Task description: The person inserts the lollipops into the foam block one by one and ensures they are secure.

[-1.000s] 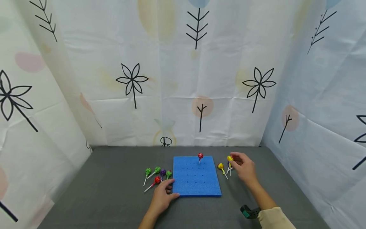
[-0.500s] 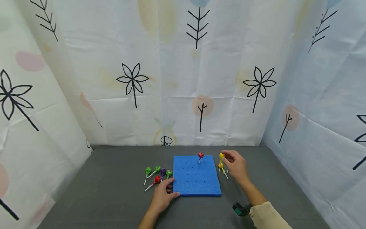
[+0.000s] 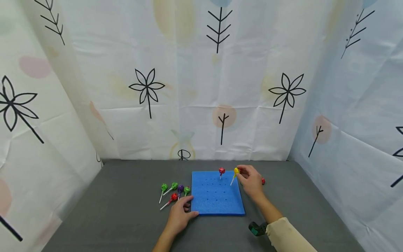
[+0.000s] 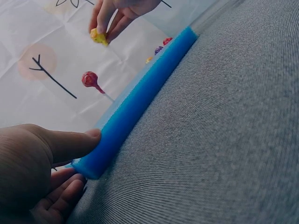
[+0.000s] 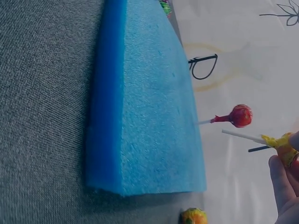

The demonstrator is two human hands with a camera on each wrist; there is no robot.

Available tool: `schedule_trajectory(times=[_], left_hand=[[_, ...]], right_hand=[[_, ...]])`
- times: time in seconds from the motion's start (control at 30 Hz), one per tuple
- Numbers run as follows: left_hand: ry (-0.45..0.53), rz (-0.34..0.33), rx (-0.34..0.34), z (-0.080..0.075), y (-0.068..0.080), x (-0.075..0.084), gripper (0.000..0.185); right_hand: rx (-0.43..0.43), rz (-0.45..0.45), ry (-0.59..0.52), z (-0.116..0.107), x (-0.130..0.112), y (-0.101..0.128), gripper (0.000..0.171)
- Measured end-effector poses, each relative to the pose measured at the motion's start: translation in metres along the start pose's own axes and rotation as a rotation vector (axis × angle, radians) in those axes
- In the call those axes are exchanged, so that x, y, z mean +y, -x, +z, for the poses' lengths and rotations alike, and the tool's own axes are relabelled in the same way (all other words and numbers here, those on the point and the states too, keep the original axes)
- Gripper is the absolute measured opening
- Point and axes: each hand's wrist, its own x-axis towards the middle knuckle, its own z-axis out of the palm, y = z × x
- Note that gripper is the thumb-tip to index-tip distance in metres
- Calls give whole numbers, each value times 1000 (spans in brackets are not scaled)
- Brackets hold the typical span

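Observation:
Between the fingertips of my right hand [image 3: 250, 180] is a yellow lollipop [image 3: 236, 171], pinched by its wrapped head. Its white stick points down over the back right part of a blue foam board [image 3: 217, 206] dotted with small holes. My left hand [image 3: 178, 217] holds the board's near left corner, thumb on the front edge and fingers along the left side. A red lollipop [image 3: 221, 170] stands upright in the board's back row. In the right wrist view, the held lollipop's stick [image 5: 243, 136] hangs free above the foam.
Left of the board lie green lollipops [image 3: 164, 188], a purple one [image 3: 180, 188] and a red one [image 3: 174, 197] on the grey table [image 3: 126, 210]. Right of it, a red lollipop head [image 3: 263, 181] shows behind my right hand; a yellow-orange one [image 5: 194, 216] lies near the board's edge.
My right hand has carried the yellow lollipop left, from the group on the right to over the board's back right part. My left hand has stayed at the corner.

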Motion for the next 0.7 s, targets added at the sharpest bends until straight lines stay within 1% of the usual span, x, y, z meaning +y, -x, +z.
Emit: schedule_trajectory(times=[0.1, 0.33, 0.53, 0.7], left_hand=[[-4, 4, 3, 0, 0, -1, 57], [-8, -6, -6, 1, -1, -1, 57], [-8, -4, -7, 1, -2, -2, 56], [-1, -25, -20, 1, -1, -1, 57]], right_hand=[[-12, 16, 10, 6, 3, -1, 22], [-13, 8, 47, 19, 7, -2, 21], [-44, 40, 77, 24, 7, -2, 19], [-48, 17, 104, 26, 9, -2, 18]])
